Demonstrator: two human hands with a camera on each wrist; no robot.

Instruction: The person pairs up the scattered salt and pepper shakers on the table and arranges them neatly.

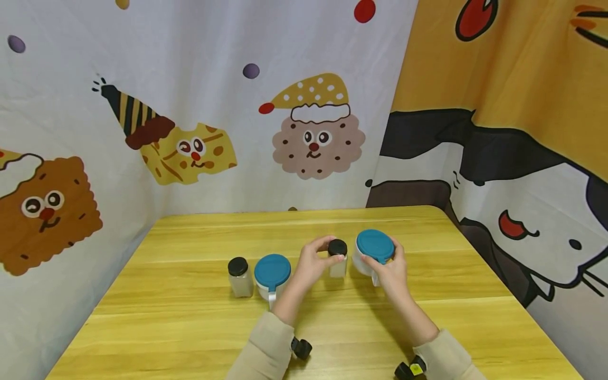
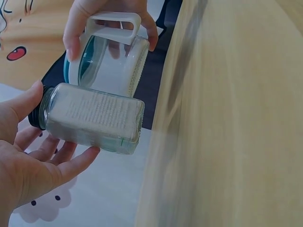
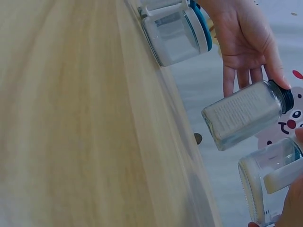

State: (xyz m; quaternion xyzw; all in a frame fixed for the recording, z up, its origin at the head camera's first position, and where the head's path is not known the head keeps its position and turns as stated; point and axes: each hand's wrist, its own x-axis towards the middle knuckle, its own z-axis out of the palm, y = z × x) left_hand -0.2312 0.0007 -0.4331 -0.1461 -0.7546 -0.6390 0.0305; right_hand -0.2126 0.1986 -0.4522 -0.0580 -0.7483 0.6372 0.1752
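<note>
My left hand (image 1: 310,268) grips a square glass jar (image 1: 338,269) by its black screw lid, thumb on one side and fingers on the other. In the left wrist view, rows of small print cover this jar's side (image 2: 94,113). To its right, my right hand (image 1: 393,273) holds a clear jar with a blue lid (image 1: 375,245) and a white handle (image 2: 113,21), fingers and thumb around its top. Both held jars appear raised above the tabletop, close together. A second black-lidded jar (image 1: 241,284) and a second blue-lidded jar (image 1: 273,272) stand side by side left of my left hand.
The wooden table (image 1: 180,338) runs back to a white cartoon-printed curtain (image 1: 199,95). An orange and black cloth (image 1: 532,89) hangs along the right side. Black wrist cameras (image 1: 302,348) sit at the beige sleeves (image 1: 266,345).
</note>
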